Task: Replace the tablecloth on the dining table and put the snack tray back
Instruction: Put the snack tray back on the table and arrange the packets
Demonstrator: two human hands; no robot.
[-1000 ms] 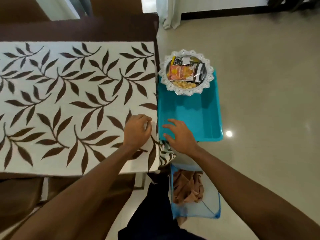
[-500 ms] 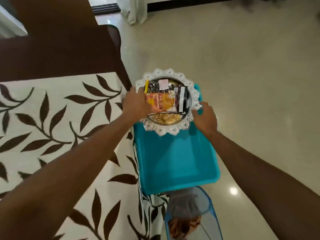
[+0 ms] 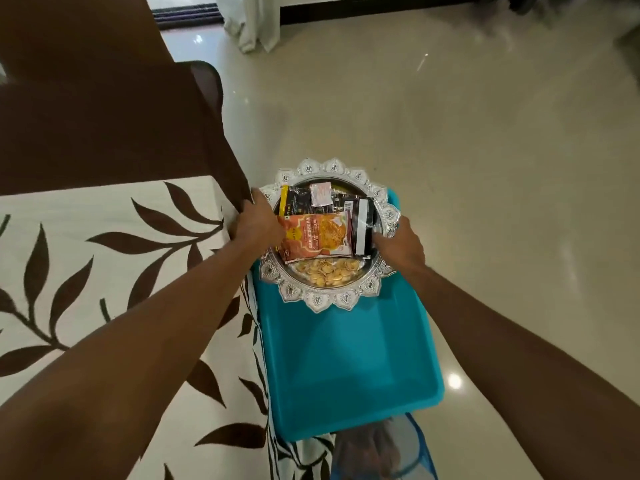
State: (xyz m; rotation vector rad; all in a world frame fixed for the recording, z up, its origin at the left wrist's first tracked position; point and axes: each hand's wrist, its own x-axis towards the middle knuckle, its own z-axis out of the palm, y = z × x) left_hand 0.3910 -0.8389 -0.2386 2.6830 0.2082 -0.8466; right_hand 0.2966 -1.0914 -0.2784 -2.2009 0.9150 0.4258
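Note:
A round silver snack tray with a scalloped rim rests on the far end of a blue plastic bin beside the table. It carries an orange snack packet, dark packets and loose yellow chips. My left hand grips the tray's left rim. My right hand grips its right rim. The white tablecloth with brown leaves covers the dining table on the left, and its edge hangs down next to the bin.
A dark brown chair stands at the table's far end. A blue mesh basket with brown cloth in it sits on the glossy floor below the bin. A white curtain hangs at the back.
Both hands left the tablecloth edge and bin, reached forward to the snack tray and closed on its two sides. The view moved closer over the tray.

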